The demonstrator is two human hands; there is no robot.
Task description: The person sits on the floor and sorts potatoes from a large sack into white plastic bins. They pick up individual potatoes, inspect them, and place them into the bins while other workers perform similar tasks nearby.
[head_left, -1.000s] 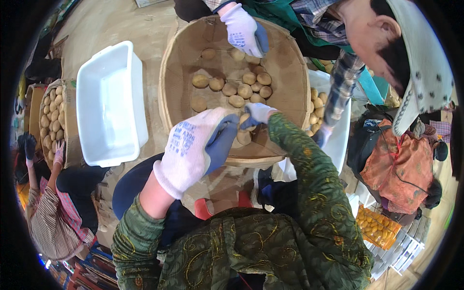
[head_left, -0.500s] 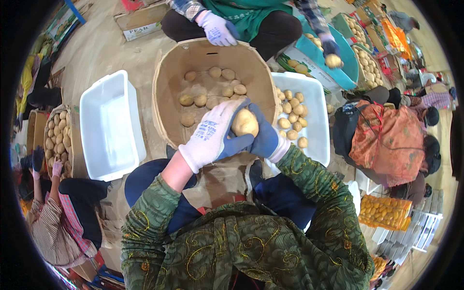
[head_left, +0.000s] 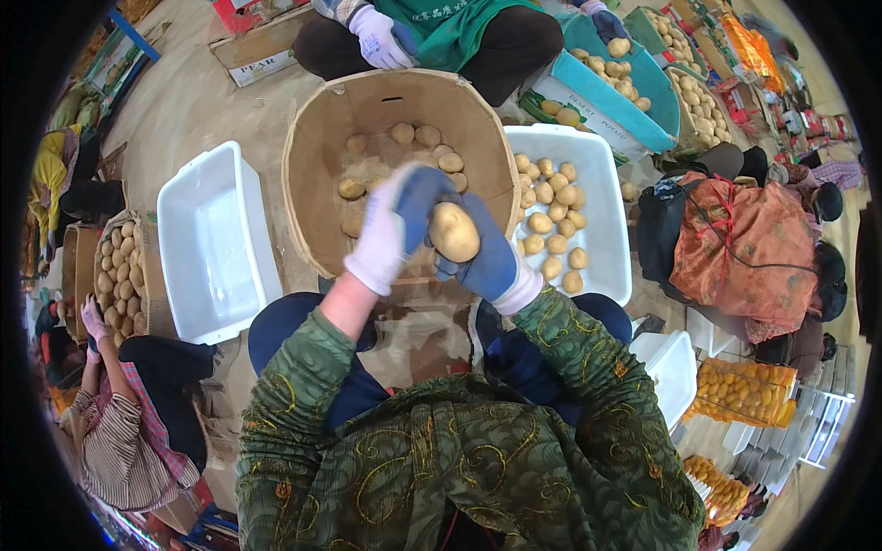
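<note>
My right hand (head_left: pixel 478 253), in a white-cuffed glove with a blue coating, is closed around a pale oval potato (head_left: pixel 454 231) above a round-cornered cardboard bin (head_left: pixel 308 174). My left hand (head_left: pixel 408 208), in a similar glove, is against the potato's upper left, its fingers smeared by motion. More potatoes (head_left: pixel 401 133) lie inside the bin. To its right stands a white plastic tub (head_left: pixel 606 230) holding several potatoes (head_left: pixel 577 258); to its left, an empty white tub (head_left: pixel 199 239).
A co-worker in a green apron (head_left: pixel 459 37) sits across the bin, one gloved hand (head_left: pixel 611 28) by a potato over a teal box (head_left: pixel 657 119). Another worker (head_left: pixel 133 441) is at the left beside a carton of potatoes (head_left: pixel 110 266). An orange cloth-covered bundle (head_left: pixel 735 257) and potato sacks (head_left: pixel 740 393) are at the right.
My hands brought a potato up from inside the bin toward me. My left hand has since shifted and turned over it. The view has moved, showing more of the right tub and co-worker's box.
</note>
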